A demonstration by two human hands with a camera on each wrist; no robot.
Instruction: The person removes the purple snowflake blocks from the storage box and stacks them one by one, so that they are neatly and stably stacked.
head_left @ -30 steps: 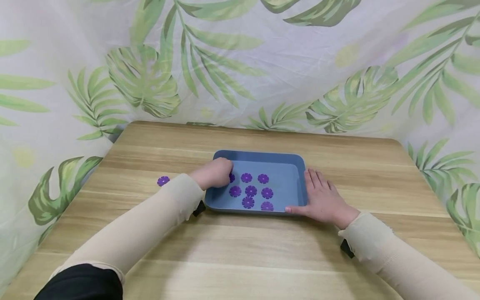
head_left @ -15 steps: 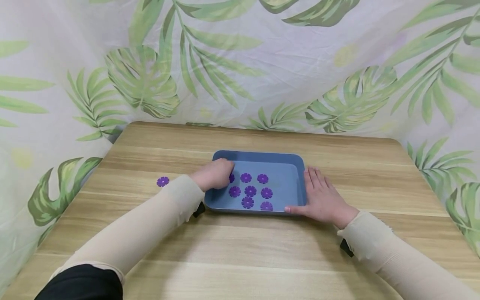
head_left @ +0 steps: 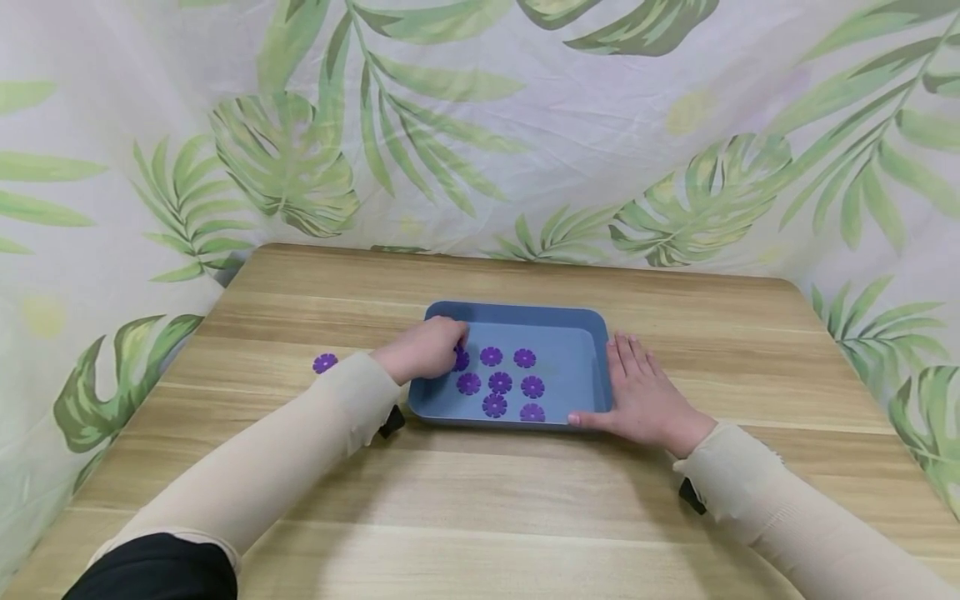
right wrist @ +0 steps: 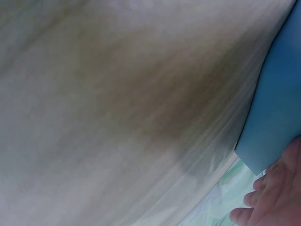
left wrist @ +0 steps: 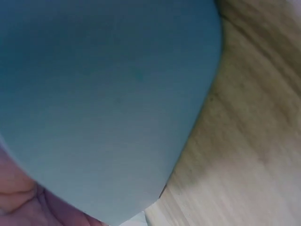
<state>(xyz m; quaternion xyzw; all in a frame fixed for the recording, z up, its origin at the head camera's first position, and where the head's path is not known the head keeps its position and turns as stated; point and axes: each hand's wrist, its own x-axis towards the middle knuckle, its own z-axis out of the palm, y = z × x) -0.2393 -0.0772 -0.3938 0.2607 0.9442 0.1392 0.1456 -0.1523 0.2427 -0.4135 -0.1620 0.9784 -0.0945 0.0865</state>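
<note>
In the head view, a shallow blue tray (head_left: pixel 570 333) lies on the table with several purple notched plastic discs (head_left: pixel 491 357) flat inside it. My left hand (head_left: pixel 423 348) reaches over the tray's left wall, fingers curled down at the leftmost disc (head_left: pixel 461 360). A bit of purple shows at the fingertips, which seem to pinch a disc; the hand mostly hides them. My right hand (head_left: pixel 645 400) rests along the tray's right wall, fingers straight and thumb on the front rim. Each wrist view catches only part of its hand beside the blue tray wall (left wrist: pixel 117 117).
A single purple disc (head_left: pixel 325 363) lies on the wooden table (head_left: pixel 480 517), left of the tray near my left sleeve. Behind the table hangs a leaf-patterned cloth (head_left: pixel 465 150).
My left hand has drawn back slightly to the left, and more of the leftmost disc shows under it. The right hand and the tray stay nearly still.
</note>
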